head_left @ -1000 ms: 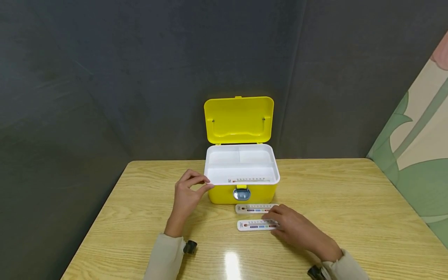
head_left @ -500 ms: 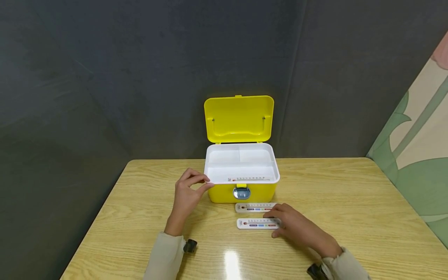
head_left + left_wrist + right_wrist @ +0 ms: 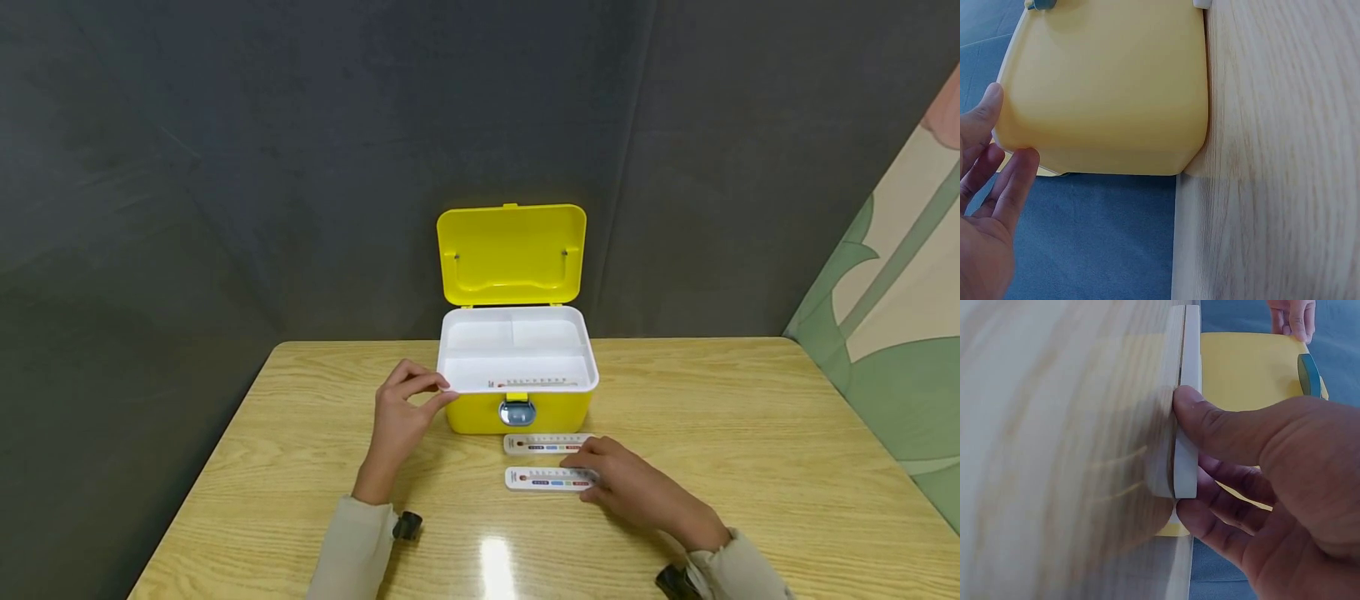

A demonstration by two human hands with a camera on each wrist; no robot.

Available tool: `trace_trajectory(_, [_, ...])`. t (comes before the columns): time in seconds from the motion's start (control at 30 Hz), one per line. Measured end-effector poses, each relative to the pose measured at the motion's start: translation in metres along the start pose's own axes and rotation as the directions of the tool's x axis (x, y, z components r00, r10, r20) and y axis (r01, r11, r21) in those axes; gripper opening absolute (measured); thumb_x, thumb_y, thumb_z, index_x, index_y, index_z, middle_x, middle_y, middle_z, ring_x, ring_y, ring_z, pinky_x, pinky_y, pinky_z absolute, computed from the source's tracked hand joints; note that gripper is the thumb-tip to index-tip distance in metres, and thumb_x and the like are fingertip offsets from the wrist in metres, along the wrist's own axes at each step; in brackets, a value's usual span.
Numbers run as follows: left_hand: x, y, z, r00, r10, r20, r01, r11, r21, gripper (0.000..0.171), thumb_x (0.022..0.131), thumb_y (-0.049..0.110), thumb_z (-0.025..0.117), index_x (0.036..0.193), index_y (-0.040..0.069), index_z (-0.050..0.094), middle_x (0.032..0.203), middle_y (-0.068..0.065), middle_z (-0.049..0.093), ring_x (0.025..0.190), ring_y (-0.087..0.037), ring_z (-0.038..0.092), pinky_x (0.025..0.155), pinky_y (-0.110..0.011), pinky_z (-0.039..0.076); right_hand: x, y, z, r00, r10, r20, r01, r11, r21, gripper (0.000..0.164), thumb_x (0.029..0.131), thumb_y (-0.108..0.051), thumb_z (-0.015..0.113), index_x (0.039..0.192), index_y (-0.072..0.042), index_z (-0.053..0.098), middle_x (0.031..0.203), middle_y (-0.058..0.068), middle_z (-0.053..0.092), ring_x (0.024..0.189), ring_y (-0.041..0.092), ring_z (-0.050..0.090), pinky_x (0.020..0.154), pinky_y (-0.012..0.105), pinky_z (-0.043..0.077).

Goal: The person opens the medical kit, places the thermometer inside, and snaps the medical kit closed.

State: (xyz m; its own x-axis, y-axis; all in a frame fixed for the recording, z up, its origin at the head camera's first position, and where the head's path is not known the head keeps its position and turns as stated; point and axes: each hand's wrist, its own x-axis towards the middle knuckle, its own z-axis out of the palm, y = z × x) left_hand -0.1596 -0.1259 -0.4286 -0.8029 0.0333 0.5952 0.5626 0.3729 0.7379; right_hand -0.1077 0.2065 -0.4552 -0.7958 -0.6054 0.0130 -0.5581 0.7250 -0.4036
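Pinched between thumb and fingers, the front-left rim of a yellow storage box (image 3: 551, 412) is in my left hand (image 3: 401, 425). The left wrist view shows those fingers at the upper corner of the box's yellow side (image 3: 1110, 81). My right hand (image 3: 637, 492) grips the right end of a flat white thermometer (image 3: 536, 479) lying on the table. In the right wrist view, the thumb (image 3: 1222, 428) presses one long edge of this thermometer (image 3: 1185, 469), with fingers around the other side and end. Another thermometer (image 3: 528, 447) lies parallel behind it, its right end partly covered by my right hand.
Inside the box, a white divided tray (image 3: 480, 350) has one more thermometer (image 3: 532, 384) in its front compartment. The yellow lid (image 3: 513, 258) stands raised at the back, near a dark curtain (image 3: 360, 167). A clear latch (image 3: 517, 413) hangs on the box front.
My right thumb lifted off the front thermometer half a second ago and is back at its edge now. That thermometer has shifted slightly left. My left hand stays at the box corner.
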Motion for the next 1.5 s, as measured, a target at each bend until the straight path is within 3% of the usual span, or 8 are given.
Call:
trace_trajectory(0.1, [0.000, -0.002, -0.001, 1.000, 0.018, 0.002, -0.018, 1.000, -0.015, 0.012, 0.076, 0.007, 0.084, 0.086, 0.007, 0.078, 0.089, -0.016, 0.059, 0.082, -0.032, 0.061, 0.077, -0.013, 0.053, 0.000, 0.000, 0.000, 1.000, -0.023, -0.015, 0.023, 1.000, -0.017, 0.037, 0.089, -0.018, 0.075, 0.125, -0.022, 0.068, 0.116, -0.002, 0.061, 0.100, 0.010, 0.054, 0.086, 0.034, 0.054])
trace_trajectory(0.47, [0.005, -0.001, -0.004, 0.997, 0.080, 0.023, -0.081, 0.996, 0.027, 0.013, 0.077, 0.011, 0.084, 0.087, 0.006, 0.079, 0.089, -0.009, 0.060, 0.081, -0.031, 0.060, 0.073, -0.014, 0.052, 0.000, -0.003, -0.003, 0.997, -0.065, -0.045, 0.062, 0.996, -0.065, 0.036, 0.090, -0.014, 0.074, 0.124, -0.021, 0.067, 0.115, -0.001, 0.059, 0.100, 0.011, 0.054, 0.085, 0.034, 0.055])
trace_trajectory(0.87, [0.006, -0.001, -0.006, 0.996, 0.081, 0.031, -0.082, 0.996, 0.034, 0.013, 0.077, 0.009, 0.084, 0.088, 0.005, 0.078, 0.091, -0.009, 0.060, 0.081, -0.032, 0.060, 0.075, -0.017, 0.053, 0.003, -0.008, -0.010, 0.993, -0.074, -0.089, 0.067, 0.995, -0.077, 0.034, 0.092, -0.009, 0.070, 0.125, -0.016, 0.066, 0.119, -0.003, 0.062, 0.106, 0.013, 0.054, 0.090, 0.039, 0.053])
trace_trajectory(1.1, [0.005, -0.003, -0.002, 0.996, 0.080, 0.033, -0.081, 0.996, 0.024, 0.013, 0.076, 0.009, 0.084, 0.087, 0.006, 0.078, 0.089, -0.009, 0.059, 0.082, -0.025, 0.063, 0.077, -0.034, 0.061, -0.001, -0.008, -0.012, 0.992, -0.068, -0.109, 0.058, 0.994, -0.093, 0.046, 0.091, -0.008, 0.070, 0.135, -0.018, 0.061, 0.114, -0.006, 0.059, 0.100, 0.009, 0.048, 0.086, 0.033, 0.050])
trace_trajectory(1.5, [0.002, -0.002, -0.002, 0.998, 0.058, 0.024, -0.058, 0.998, 0.020, 0.013, 0.076, 0.011, 0.084, 0.087, 0.008, 0.079, 0.088, -0.005, 0.059, 0.081, -0.019, 0.064, 0.077, -0.033, 0.061, -0.001, -0.010, -0.019, 0.989, -0.080, -0.126, 0.069, 0.993, -0.091, 0.049, 0.089, -0.001, 0.070, 0.133, -0.023, 0.064, 0.111, -0.008, 0.056, 0.099, 0.008, 0.045, 0.084, 0.032, 0.048])
